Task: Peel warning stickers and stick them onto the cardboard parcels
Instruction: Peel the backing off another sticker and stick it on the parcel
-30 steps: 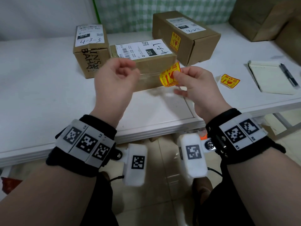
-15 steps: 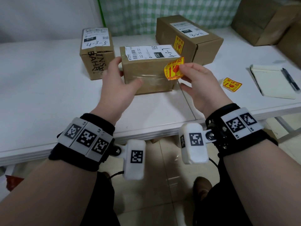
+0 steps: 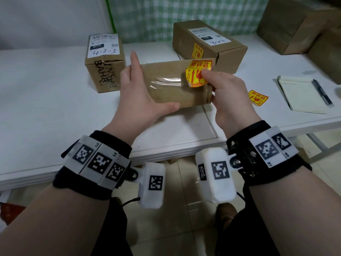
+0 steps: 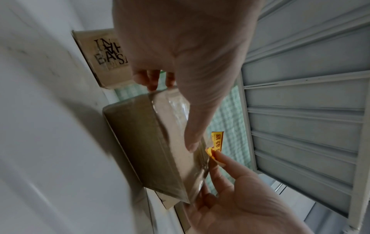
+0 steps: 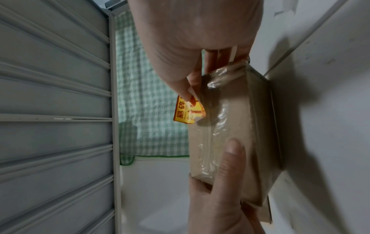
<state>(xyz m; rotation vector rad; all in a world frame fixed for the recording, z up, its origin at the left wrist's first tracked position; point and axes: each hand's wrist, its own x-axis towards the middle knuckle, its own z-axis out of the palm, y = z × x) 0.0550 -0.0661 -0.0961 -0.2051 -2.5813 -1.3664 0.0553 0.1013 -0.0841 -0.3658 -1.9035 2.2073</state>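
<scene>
The left hand (image 3: 136, 97) grips the tilted parcel (image 3: 171, 93), thumb across its taped face. The right hand (image 3: 227, 97) pinches the sticker (image 3: 197, 74) against that face, near its far right corner.

A white table (image 3: 46, 100) fills most of the head view. On its right side lies a pale notepad (image 3: 302, 97), with a dark pen (image 3: 322, 92) resting along its right edge. Behind the table hangs a green-and-white checked cloth (image 3: 175, 17). Large brown shapes, possibly cardboard boxes (image 3: 302, 24), sit blurred at the far right corner. Beige floor tiles (image 3: 171, 228) show below the table edge
</scene>
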